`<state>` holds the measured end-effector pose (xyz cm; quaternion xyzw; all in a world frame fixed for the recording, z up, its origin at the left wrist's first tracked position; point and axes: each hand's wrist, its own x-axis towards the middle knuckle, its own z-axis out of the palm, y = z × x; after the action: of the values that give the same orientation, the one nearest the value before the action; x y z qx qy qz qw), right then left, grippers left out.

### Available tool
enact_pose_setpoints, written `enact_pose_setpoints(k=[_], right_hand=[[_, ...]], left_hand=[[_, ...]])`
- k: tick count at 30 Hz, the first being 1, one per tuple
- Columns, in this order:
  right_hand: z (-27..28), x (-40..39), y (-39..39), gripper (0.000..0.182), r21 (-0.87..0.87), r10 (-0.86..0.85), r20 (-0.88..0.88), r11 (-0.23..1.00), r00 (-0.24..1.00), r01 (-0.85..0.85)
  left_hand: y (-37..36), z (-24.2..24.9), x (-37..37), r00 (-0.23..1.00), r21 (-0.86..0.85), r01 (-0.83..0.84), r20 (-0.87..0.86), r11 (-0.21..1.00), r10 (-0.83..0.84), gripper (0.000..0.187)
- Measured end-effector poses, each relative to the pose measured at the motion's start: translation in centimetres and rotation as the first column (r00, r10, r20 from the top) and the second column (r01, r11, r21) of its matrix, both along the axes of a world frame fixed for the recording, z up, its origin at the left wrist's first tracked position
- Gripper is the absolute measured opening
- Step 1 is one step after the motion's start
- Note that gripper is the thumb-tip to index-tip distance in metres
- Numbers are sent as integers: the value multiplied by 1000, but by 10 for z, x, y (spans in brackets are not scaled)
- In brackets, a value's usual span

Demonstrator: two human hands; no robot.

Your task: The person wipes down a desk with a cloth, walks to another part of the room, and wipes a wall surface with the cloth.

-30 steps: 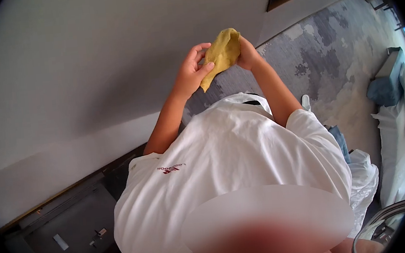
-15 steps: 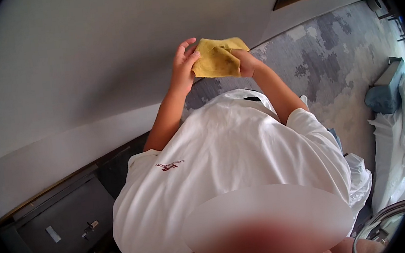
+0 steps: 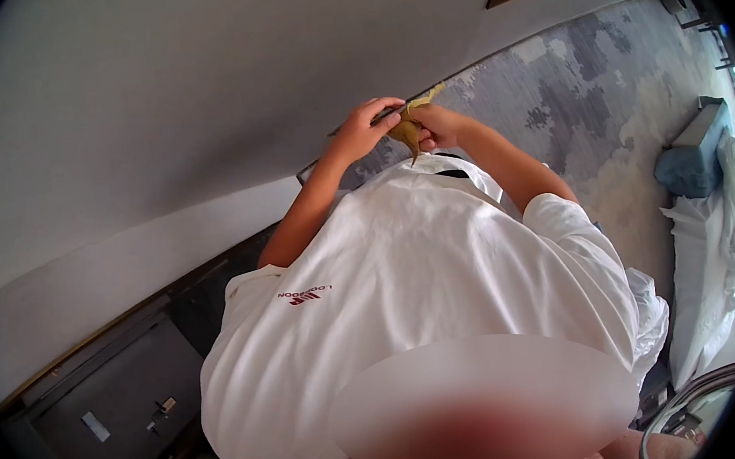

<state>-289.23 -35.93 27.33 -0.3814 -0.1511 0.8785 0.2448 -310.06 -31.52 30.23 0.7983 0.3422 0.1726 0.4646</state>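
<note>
Yellow cloth (image 3: 408,128) bunched between left hand (image 3: 364,130) and right hand (image 3: 434,126), out in front of white shirt (image 3: 409,296), over grey patterned carpet (image 3: 602,92); both pinching it. Looks soft, light, floppy, non-fragile; best gripped at edges or corners

cloth (image 3: 409,128): yellow fabric, soft, matt, crumpled
shirt (image 3: 407,270): white woven cotton-like fabric, matt
carpet (image 3: 602,92): grey pile, mottled, rough
wall (image 3: 151,100): smooth, matt
</note>
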Motion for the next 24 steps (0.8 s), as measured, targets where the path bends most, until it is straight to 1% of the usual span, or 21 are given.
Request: enact_pose_setpoints(k=[1,2,5,7,8,10,11,12,13,14,17,19,20,22,23,24], right_hand=[[-2,2,0,25,19,29,-12,999,1000,-29],[1,6,0,25,43,56,-26,998,998,-55],[10,18,-1,26,121,135,-69,985,988,-126],[10,21,-1,26,179,184,-94,970,978,-165],[12,20,-3,25,188,190,-77,967,979,-173],[17,20,-4,24,211,200,-39,959,979,-188],[13,20,-2,23,240,249,-46,943,967,-232],[6,20,-1,23,268,298,-51,924,953,-274],[1,19,-1,22,295,346,-56,902,937,-315],[4,19,0,21,308,350,-26,894,936,-326],[15,22,2,21,361,355,89,859,931,-362],[15,33,4,23,420,336,196,820,921,-389],[15,39,4,25,519,286,223,774,932,-362],[15,49,5,28,698,172,256,648,951,-305],[19,49,6,30,802,74,244,545,967,-245],[26,49,7,32,886,-21,218,424,976,-189]], left_hand=[[1,-3,0,999,-224,8,35,975,0,34],[1,-2,1,998,-436,24,69,900,7,33],[-1,-2,8,996,-493,1,79,870,44,33],[-4,-5,12,979,-580,-15,158,815,130,35],[-5,-8,14,965,-622,-19,193,783,177,36],[0,-23,17,945,-531,-12,270,848,182,41],[3,-18,21,934,-481,-11,309,876,181,43],[8,-13,22,956,-242,50,292,969,24,42],[15,-7,23,964,8,127,234,992,-126,41],[22,7,26,957,249,216,140,944,-255,39],[43,32,29,898,54,420,119,906,-424,24],[49,45,26,924,77,380,14,922,-382,17],[52,52,25,932,91,362,-39,928,-360,13],[49,65,19,960,73,280,6,957,-281,11],[46,73,16,970,61,239,27,969,-241,11],[44,84,15,979,75,205,-2,976,-205,10]])
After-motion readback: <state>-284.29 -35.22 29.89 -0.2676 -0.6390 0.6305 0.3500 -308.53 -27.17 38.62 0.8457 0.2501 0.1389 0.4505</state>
